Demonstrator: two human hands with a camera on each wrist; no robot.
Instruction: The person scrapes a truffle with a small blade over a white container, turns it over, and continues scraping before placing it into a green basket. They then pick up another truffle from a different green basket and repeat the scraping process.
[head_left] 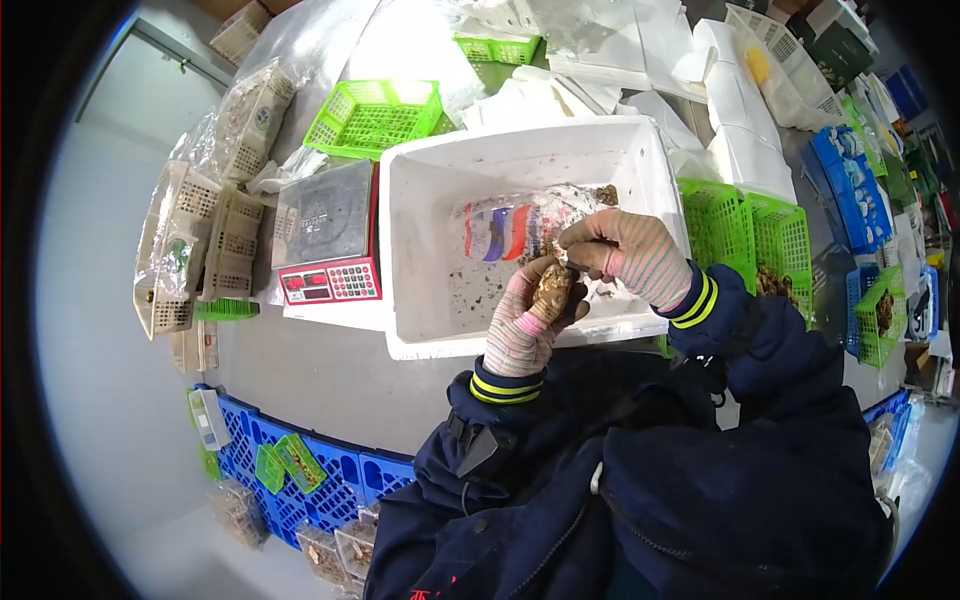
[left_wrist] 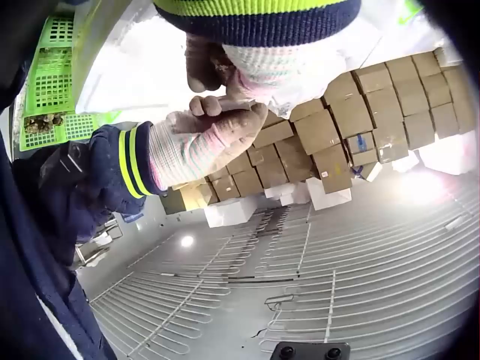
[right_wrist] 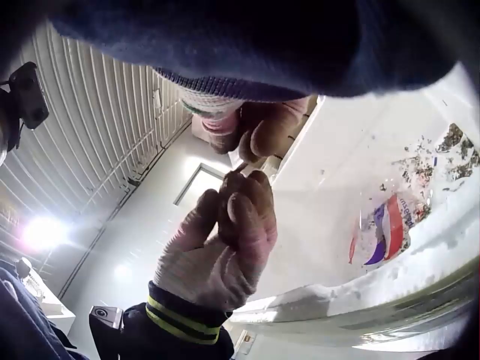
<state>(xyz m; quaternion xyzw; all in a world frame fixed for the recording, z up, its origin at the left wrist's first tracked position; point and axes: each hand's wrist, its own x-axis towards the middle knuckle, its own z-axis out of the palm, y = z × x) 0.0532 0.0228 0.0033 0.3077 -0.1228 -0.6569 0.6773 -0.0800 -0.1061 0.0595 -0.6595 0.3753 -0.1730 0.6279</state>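
In the head view, my gloved left hand grips a knobbly brown lump over the near side of a white foam box. My gloved right hand is right above it, fingertips at the lump's top end. Between the right thumb and fingers a thin pale piece shows in the left wrist view; its kind cannot be told. Curled fingers of the left hand hide much of the lump in the right wrist view. Inside the box lie a printed plastic bag and dark crumbs.
A red scale stands left of the box, with a green basket behind it. More green baskets are on the right. White paper lies at the back right. Pale crates stand at the far left.
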